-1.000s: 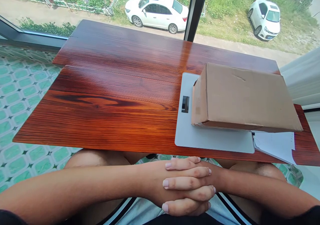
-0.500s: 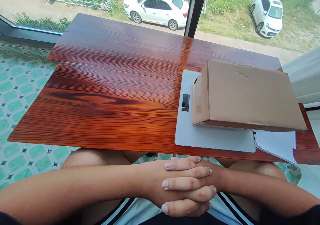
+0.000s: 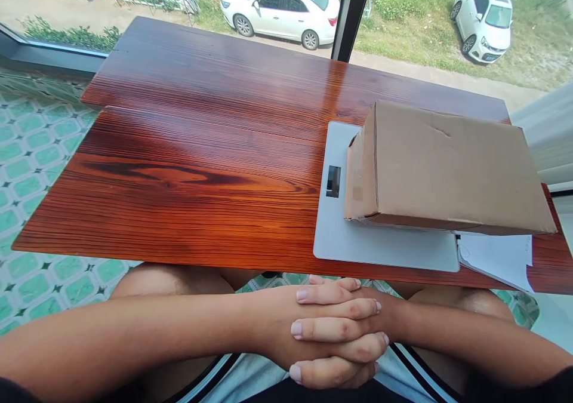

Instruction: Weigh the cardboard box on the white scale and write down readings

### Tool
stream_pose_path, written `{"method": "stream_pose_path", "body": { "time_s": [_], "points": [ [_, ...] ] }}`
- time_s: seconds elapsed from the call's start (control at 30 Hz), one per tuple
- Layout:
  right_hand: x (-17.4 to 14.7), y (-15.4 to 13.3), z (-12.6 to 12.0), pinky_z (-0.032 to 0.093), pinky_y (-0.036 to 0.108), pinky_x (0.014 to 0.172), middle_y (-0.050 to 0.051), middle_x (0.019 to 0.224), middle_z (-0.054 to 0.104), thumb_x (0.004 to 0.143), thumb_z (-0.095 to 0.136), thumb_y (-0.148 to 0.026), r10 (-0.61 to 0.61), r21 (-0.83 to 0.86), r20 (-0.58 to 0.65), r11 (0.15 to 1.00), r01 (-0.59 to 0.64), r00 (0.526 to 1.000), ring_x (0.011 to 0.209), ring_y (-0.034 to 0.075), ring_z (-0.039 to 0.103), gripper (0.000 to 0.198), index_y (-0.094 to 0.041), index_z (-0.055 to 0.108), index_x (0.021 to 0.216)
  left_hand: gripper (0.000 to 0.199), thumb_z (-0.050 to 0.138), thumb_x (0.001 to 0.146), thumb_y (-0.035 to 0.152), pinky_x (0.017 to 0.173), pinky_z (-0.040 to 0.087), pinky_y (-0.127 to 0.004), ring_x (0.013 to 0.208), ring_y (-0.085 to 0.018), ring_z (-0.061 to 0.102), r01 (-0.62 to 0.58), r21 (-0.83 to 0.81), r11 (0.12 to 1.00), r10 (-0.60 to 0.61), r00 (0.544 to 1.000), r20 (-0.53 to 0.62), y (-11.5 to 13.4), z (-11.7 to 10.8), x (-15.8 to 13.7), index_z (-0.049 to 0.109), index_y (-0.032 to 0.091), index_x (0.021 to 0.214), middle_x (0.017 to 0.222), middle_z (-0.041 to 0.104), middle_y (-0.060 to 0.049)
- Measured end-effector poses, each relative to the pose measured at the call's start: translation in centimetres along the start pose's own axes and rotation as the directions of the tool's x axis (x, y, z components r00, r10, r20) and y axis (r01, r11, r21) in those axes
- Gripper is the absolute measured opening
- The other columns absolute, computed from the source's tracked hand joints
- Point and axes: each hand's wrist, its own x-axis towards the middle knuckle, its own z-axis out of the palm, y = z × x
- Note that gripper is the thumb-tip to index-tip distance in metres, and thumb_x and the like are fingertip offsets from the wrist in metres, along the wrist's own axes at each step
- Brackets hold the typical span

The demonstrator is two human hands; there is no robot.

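Below the table's near edge, my left hand (image 3: 275, 325) and my right hand (image 3: 329, 330) are clasped together with their fingers interlaced. The fingers of each rest over the back of the other, and no object shows between them; the palms are hidden. Nearest to them on the table lies a flat pale scale (image 3: 385, 249) with a small dark display (image 3: 333, 181). A closed brown cardboard box (image 3: 452, 164) sits on the scale, covering much of it and overhanging on the right. Both hands are apart from the box and scale.
White papers (image 3: 496, 257) lie partly under the box's right end. The glossy reddish wooden table (image 3: 179, 212) stretches left and back to a window with a dark frame post (image 3: 351, 18). White cars stand outside. My knees (image 3: 172, 280) are beneath the table edge.
My view has shifted slightly, so the table and box sit a little differently in the picture. My hands stay clasped, and the box and scale have not moved on the table.
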Motion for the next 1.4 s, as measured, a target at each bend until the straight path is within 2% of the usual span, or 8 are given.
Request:
{"method": "stream_pose_path", "body": {
  "time_s": [0.17,0.4,0.63,0.73,0.93,1.13,1.23,1.4],
  "points": [
    [0.2,1.0,-0.4,0.063,0.036,0.051,0.02,0.151,0.048,0.088,0.069,-0.022,-0.163,-0.044,0.069,0.985,0.167,0.984,0.095,0.038,0.075,0.073,-0.035,0.043,0.155,0.029,0.071,0.087,0.054,0.088,0.062,-0.03,0.145,-0.032,0.044,-0.169,0.044,0.985,0.171,0.984,-0.044,-0.7,0.2,-0.1,0.074,0.05,0.116,0.135,0.069,0.003],
    [-0.1,0.6,0.2,0.063,0.03,0.053,0.011,0.156,0.044,0.091,0.067,-0.023,-0.046,0.002,0.047,0.999,0.046,0.998,0.097,0.03,0.075,0.077,-0.051,0.033,0.155,0.029,0.066,0.088,0.059,0.079,0.063,-0.025,0.148,-0.031,0.04,-0.067,-0.036,0.997,0.065,0.996,-0.052,-0.1,0.4,-0.4,0.076,0.05,0.113,0.136,0.068,0.003],
    [0.4,1.0,-0.7,0.064,0.03,0.057,0.023,0.14,0.057,0.09,0.07,-0.031,-0.192,-0.262,0.061,0.944,0.201,0.98,0.087,0.034,0.077,0.069,-0.031,0.046,0.154,0.032,0.066,0.086,0.061,0.061,0.06,-0.019,0.149,-0.032,0.036,0.005,-0.03,1.0,-0.005,1.0,-0.016,0.4,0.2,-0.4,0.077,0.047,0.112,0.135,0.068,0.003],
    [0.2,1.6,-0.5,0.064,0.03,0.058,0.022,0.148,0.05,0.089,0.071,-0.031,-0.201,-0.19,0.114,0.957,0.22,0.973,0.093,0.035,0.076,0.078,-0.034,0.036,0.159,0.033,0.067,0.084,0.061,0.053,0.057,-0.018,0.15,-0.032,0.035,0.054,-0.07,0.996,-0.055,0.998,-0.011,0.8,0.1,-0.4,0.078,0.047,0.111,0.136,0.067,0.002],
    [-0.4,1.0,0.9,0.061,0.024,0.054,0.01,0.152,0.048,0.089,0.069,-0.023,0.027,0.016,-0.03,1.0,-0.026,0.999,0.108,0.03,0.072,0.072,-0.053,0.042,0.149,0.032,0.064,0.087,0.059,0.051,0.054,-0.015,0.15,-0.03,0.035,0.016,-0.032,0.999,-0.015,1.0,0.004,0.4,0.0,-0.3,0.078,0.046,0.112,0.138,0.066,0.004],
    [0.3,2.0,0.0,0.064,0.026,0.057,0.013,0.148,0.052,0.086,0.073,-0.027,-0.174,-0.019,0.041,0.984,0.175,0.984,0.108,0.034,0.072,0.08,-0.043,0.039,0.156,0.035,0.069,0.078,0.062,0.05,0.054,-0.016,0.145,-0.036,0.042,-0.013,-0.001,1.0,0.013,0.999,0.038,-0.4,0.1,0.4,0.081,0.041,0.103,0.129,0.071,-0.002],
    [0.6,2.7,-0.5,0.064,0.028,0.06,0.018,0.149,0.051,0.087,0.072,-0.032,-0.244,-0.112,0.11,0.96,0.256,0.963,0.101,0.035,0.075,0.079,-0.036,0.037,0.158,0.034,0.068,0.08,0.062,0.059,0.059,-0.02,0.146,-0.034,0.042,0.016,-0.058,0.998,-0.018,0.999,-0.029,-0.1,0.3,0.0,0.081,0.043,0.105,0.13,0.07,-0.002],
    [0.4,2.0,-0.4,0.064,0.029,0.06,0.014,0.155,0.045,0.088,0.07,-0.027,-0.204,-0.005,0.109,0.979,0.206,0.973,0.103,0.033,0.074,0.078,-0.043,0.036,0.157,0.03,0.069,0.084,0.058,0.083,0.062,-0.03,0.147,-0.032,0.04,-0.042,-0.037,0.998,0.042,0.999,-0.01,0.3,0.2,-0.5,0.078,0.048,0.11,0.134,0.069,0.001]
  ]
}}
